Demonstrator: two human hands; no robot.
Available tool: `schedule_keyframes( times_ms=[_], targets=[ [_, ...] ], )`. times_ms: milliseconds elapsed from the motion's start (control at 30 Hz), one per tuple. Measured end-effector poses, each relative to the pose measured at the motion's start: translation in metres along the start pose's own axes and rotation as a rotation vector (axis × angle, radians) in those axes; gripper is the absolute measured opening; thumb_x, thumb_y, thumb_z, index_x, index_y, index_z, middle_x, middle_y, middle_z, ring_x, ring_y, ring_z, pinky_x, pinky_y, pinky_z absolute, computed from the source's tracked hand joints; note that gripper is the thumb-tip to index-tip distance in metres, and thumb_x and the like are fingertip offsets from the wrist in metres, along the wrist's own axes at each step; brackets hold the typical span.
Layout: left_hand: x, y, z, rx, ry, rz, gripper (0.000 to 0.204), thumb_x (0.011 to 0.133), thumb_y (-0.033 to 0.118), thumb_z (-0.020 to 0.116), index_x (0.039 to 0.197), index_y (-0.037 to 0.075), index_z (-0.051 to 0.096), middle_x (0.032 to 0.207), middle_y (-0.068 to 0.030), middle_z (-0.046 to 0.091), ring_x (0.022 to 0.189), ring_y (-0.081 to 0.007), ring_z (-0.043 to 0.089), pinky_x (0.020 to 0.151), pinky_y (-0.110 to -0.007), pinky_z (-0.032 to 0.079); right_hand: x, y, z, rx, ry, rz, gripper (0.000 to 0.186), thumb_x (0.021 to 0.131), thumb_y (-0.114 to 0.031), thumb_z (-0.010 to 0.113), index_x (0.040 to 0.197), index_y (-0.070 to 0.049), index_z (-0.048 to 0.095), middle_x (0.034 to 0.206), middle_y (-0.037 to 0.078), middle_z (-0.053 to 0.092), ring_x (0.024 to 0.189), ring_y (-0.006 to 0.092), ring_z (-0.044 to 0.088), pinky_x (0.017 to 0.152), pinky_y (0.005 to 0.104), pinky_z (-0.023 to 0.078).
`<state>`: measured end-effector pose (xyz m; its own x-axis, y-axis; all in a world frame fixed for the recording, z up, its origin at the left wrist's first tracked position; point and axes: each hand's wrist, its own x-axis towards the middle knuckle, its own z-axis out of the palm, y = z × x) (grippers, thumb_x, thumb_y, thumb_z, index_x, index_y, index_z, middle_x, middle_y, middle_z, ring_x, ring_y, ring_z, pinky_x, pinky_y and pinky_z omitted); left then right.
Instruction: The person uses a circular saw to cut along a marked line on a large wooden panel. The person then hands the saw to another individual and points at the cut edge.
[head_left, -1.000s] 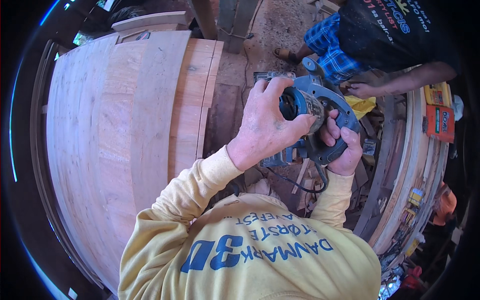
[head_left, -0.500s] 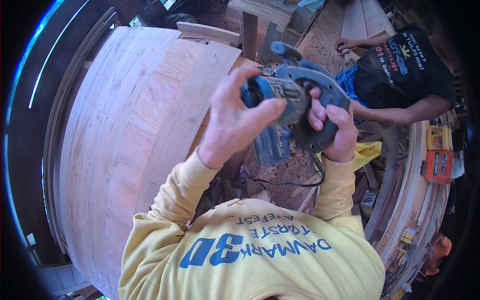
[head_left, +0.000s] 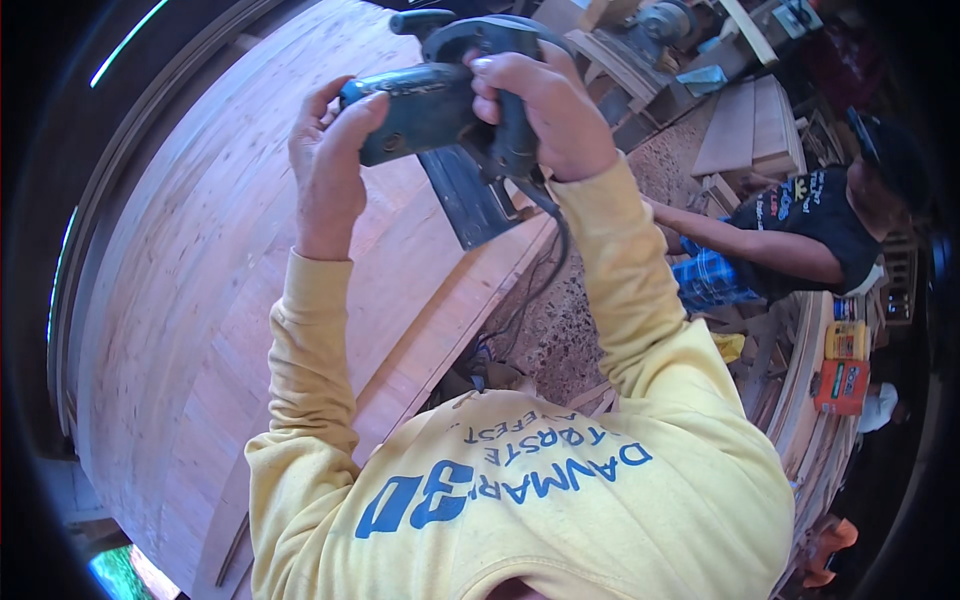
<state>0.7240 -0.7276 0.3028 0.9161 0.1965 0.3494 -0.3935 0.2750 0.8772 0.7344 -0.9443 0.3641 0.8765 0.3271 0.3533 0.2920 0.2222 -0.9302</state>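
Note:
A blue-and-black circular saw point(head_left: 415, 115) is held up at the top of the view, over the broad wooden panel point(head_left: 230, 220). My left hand point(head_left: 338, 150) grips the rounded end of its motor housing, thumb in front and fingers behind. Around its black handle my right hand point(head_left: 555, 112) is wrapped. Below the housing hangs the flat metal base plate point(head_left: 465, 205), tilted. A dark power cord point(head_left: 560, 240) drops from the handle. The blade is hidden from this side.
At the right a person point(head_left: 790, 225) in a black shirt and blue checked shorts faces my side. Stacked boards point(head_left: 745, 130) and a machine with a round grey motor point(head_left: 665, 22) stand behind. A red-orange box point(head_left: 840, 385) and yellow container point(head_left: 846, 340) rest on the right-hand timber.
Both hands have carried the saw up and left, from above the floor gap to over the panel. The saw has turned, and the view has shifted. The other person's arm has moved.

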Motion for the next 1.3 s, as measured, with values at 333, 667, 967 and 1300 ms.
schedule_keyframes(
  times_ms=[333,667,967,1300],
  targets=[
    [0.021,-0.047,-0.167,-0.312,0.296,-0.080,0.047,0.089,0.023,0.062,0.128,-0.002,0.059,0.113,-0.0129,0.064,0.108,-0.0243,0.064,0.098,-0.037,0.053,0.096,0.111,0.140,-0.637,-0.216,-0.245,0.016,0.083,-0.016,0.070,0.089,-0.002,0.069,0.071,0.010,0.065,0.066,0.0198,0.068,0.062,0.0314,0.055],
    [0.028,-0.121,-0.259,-0.649,0.444,-0.100,0.037,0.100,0.027,0.047,0.122,0.003,0.065,0.117,-0.0097,0.070,0.113,-0.0236,0.066,0.102,-0.040,0.051,0.120,0.153,0.235,-0.746,-0.299,0.132,0.040,0.078,-0.026,0.076,0.096,0.008,0.063,0.089,0.027,0.071,0.088,0.0358,0.074,0.079,0.0398,0.059],
    [0.037,-0.147,-0.315,-0.575,0.449,-0.073,0.032,0.100,0.025,0.054,0.115,0.000,0.067,0.115,-0.0102,0.070,0.110,-0.0241,0.067,0.101,-0.040,0.050,0.126,0.185,0.271,-0.841,-0.299,0.232,0.065,0.082,-0.036,0.079,0.114,0.016,0.057,0.102,0.032,0.070,0.103,0.0397,0.073,0.095,0.0407,0.056],
    [0.023,-0.153,-0.337,-0.520,0.495,-0.109,0.029,0.098,0.021,0.057,0.115,0.000,0.066,0.113,-0.0114,0.069,0.108,-0.0264,0.066,0.097,-0.042,0.050,0.106,0.207,0.306,-0.886,-0.307,0.218,0.058,0.086,-0.027,0.073,0.124,0.011,0.052,0.117,0.029,0.068,0.112,0.0395,0.069,0.100,0.0424,0.053]
  ],
)
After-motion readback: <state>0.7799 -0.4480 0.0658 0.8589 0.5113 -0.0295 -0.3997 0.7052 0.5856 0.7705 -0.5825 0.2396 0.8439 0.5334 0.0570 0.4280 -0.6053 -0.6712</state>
